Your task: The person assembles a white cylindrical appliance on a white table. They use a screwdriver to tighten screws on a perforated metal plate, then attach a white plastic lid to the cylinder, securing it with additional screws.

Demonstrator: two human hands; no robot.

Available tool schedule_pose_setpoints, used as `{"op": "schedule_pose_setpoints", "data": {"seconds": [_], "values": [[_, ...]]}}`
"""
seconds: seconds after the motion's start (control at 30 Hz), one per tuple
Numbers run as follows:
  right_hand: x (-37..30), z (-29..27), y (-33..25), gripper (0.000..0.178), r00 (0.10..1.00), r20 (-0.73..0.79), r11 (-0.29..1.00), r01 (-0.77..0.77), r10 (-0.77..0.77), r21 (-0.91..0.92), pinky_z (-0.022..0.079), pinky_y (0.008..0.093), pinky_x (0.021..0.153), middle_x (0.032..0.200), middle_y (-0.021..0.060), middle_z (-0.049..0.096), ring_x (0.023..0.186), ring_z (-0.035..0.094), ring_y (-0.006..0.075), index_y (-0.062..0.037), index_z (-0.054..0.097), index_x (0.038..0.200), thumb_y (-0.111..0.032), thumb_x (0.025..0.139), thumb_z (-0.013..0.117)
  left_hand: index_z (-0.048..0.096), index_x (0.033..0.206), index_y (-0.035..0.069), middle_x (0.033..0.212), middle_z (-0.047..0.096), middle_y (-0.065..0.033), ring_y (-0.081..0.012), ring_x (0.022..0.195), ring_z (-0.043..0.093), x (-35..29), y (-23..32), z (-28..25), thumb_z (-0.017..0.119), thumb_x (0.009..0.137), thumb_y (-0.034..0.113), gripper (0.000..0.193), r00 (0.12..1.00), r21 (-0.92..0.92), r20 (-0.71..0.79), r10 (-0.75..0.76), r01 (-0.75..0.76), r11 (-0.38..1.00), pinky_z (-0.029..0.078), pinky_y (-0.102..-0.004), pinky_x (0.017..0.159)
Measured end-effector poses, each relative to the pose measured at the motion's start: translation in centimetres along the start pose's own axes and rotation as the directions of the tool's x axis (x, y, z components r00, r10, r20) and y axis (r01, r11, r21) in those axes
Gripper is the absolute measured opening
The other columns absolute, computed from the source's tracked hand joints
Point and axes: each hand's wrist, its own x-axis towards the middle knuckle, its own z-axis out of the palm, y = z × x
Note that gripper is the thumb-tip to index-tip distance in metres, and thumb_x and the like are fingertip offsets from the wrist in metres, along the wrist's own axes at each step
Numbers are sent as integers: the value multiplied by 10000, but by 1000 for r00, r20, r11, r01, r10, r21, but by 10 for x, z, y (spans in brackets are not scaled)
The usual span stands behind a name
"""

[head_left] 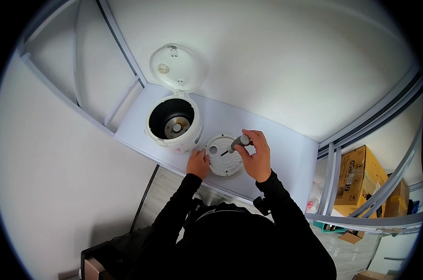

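Black top (230, 242): your own clothed torso fills the foreground, its dark sleeves reaching forward to both hands over the worktop (286, 154).
White disc: the round plastic part (232, 168) lies flat between your hands, directly left of the right one and right of the left one, with no long axis of its own.
Left hand: yours (198, 163) is the one touching the disc, fingers at its left edge; whether they grip or merely steady it, you cannot tell from this angle.
Right hand: yours (257, 156) pinches a grey-handled tool (243, 140), apparently a screwdriver, between thumb and fingers.
Tool axis: its handle end tips up toward you and rightward, the slim end slanting down and left onto the disc's area; contact at the tip is unclear. That slant against the flat disc looks like the relation that counts.
Rice cooker: the white body (196, 135) stands just beyond your left hand and to its left, lid (186, 70) raised on the far side, a metal plate (169, 129) visible inside.
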Motion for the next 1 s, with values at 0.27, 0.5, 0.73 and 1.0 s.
{"op": "schedule_pose_setpoints", "data": {"seconds": [0.27, 0.5, 0.73, 1.0], "values": [[-9, 10, 6, 397, 960, 175, 966, -237, 217, 100, 604, 352, 817, 1222, 145, 682, 1001, 723, 270, -18, 470, 1282, -51, 965, 705, 636, 1143, 19, 923, 680, -138, -361, 929, 673, -2, 13, -4, 711, 915, 207, 305, 981, -69, 149, -124, 136, 988, 538, -468, 825], [-20, 26, 15, 379, 970, 148, 977, -202, 192, 61, 575, 435, 721, 1049, 172, 710, 841, 727, 373, -86, 513, 1257, -147, 951, 729, 610, 1297, 24, 895, 687, -128, -327, 875, 686, -14, 24, -7, 755, 885, 265, 499, 965, -169, 191, -181, 215, 962, 544, -457, 793], [-18, 40, 7, 385, 929, 280, 969, -244, 242, -27, 613, 406, 831, 1209, 146, 680, 996, 731, 352, -44, 474, 1273, -113, 974, 706, 659, 1302, 132, 1009, 676, -74, -322, 933, 690, -7, 16, -11, 706, 932, 327, 421, 992, -44, 120, -23, 28, 999, 547, -457, 794], [-19, 55, 1, 390, 919, 260, 954, -296, 298, -46, 597, 415, 795, 1137, 177, 694, 948, 740, 373, -64, 490, 1269, -112, 959, 722, 734, 1201, 158, 1013, 688, -54, -307, 959, 694, 5, 15, -24, 716, 908, 391, 375, 975, 18, 222, -22, 18, 1000, 548, -456, 805]]}}
